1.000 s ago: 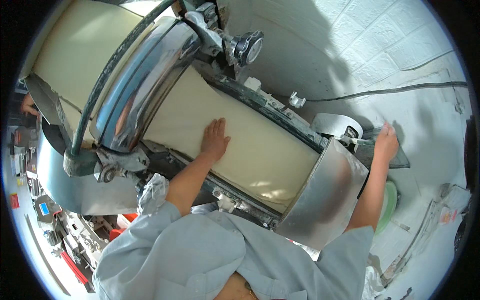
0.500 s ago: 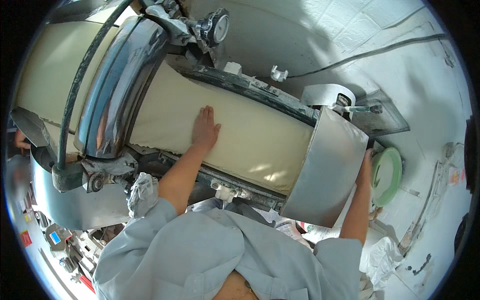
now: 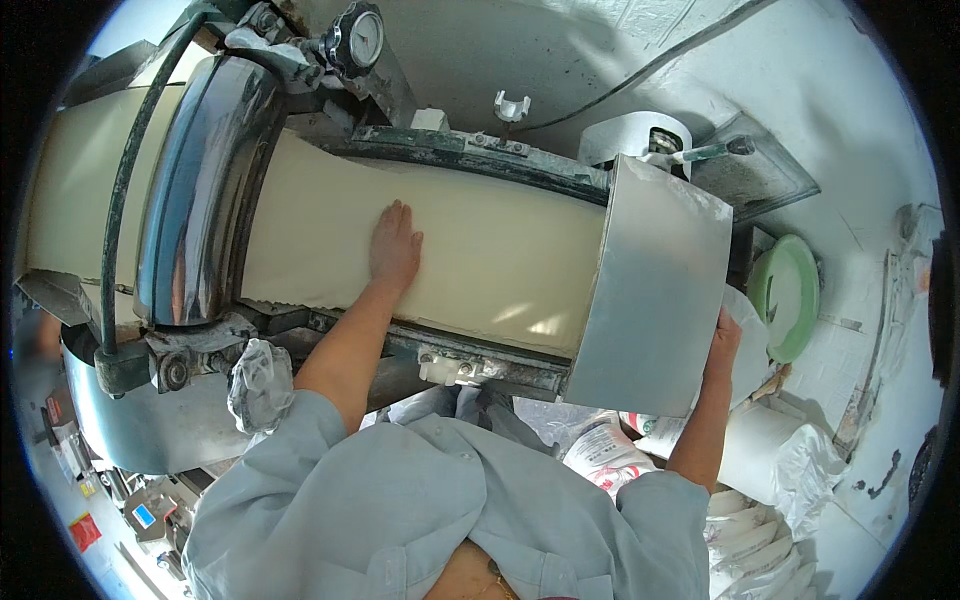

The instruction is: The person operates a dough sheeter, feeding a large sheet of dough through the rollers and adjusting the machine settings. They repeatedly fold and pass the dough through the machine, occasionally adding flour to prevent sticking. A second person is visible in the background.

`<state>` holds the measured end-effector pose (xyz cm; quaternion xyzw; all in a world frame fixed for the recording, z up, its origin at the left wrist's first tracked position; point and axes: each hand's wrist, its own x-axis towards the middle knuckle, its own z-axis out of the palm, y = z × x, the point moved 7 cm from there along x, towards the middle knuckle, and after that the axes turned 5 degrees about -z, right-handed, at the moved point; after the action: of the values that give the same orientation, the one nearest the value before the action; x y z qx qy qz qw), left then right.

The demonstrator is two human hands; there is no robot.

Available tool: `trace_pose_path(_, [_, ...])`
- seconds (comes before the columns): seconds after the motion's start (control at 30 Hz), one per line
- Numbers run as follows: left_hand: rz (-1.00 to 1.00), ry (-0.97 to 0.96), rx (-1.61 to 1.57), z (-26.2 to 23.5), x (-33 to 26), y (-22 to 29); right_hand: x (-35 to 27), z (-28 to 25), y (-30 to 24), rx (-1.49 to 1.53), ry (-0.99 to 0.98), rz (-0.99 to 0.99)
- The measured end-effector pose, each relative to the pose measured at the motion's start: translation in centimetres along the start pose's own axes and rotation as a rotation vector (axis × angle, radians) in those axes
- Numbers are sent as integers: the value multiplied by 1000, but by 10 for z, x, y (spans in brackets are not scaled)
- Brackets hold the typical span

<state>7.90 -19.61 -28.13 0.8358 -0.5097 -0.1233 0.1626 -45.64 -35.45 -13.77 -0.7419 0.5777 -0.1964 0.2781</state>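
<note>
A broad sheet of pale yellow dough (image 3: 490,250) lies along the belt of a dough sheeter. My left hand (image 3: 397,245) rests flat on it, palm down, with fingers stretched out. Left of that hand, the sheet meets a shiny metal roller cover (image 3: 210,190); more dough (image 3: 95,180) shows beyond it. A flat metal panel (image 3: 655,290) covers the belt's right end. My right hand (image 3: 722,348) is at this panel's right edge, beside a whitish translucent sheet or container wall; its fingers are partly hidden, so its grip is unclear.
A curved dark bar (image 3: 140,170) arches over the roller. A round dial handwheel (image 3: 358,42) stands at the back. To the right are a green-rimmed basin (image 3: 785,300) and a crumpled plastic bag (image 3: 808,470). Printed sacks (image 3: 605,452) lie below the machine.
My right hand has come nearer to me along the panel's right edge. My left hand stays flat on the dough. The whole view has shifted and turned slightly.
</note>
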Motion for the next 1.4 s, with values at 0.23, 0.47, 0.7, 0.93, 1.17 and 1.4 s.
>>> trace_pose_path(0.23, [-329,-40,491,-43,-1,46,-23,35,82,773,278,261])
trace_pose_path(0.47, [-242,-10,327,-2,23,1,-25,35,50,800,281,246])
trace_pose_path(0.7, [-246,62,512,-26,-1,51,-42,40,-6,1077,460,320])
trace_pose_path(0.93, [-249,-85,603,25,7,53,-18,91,90,524,264,104])
trace_pose_path(1.17, [-734,-346,-417,-83,-7,20,-77,-79,295,901,623,381])
trace_pose_path(1.4, [-776,-336,-816,-101,-111,233,-109,-150,643,65,514,1013])
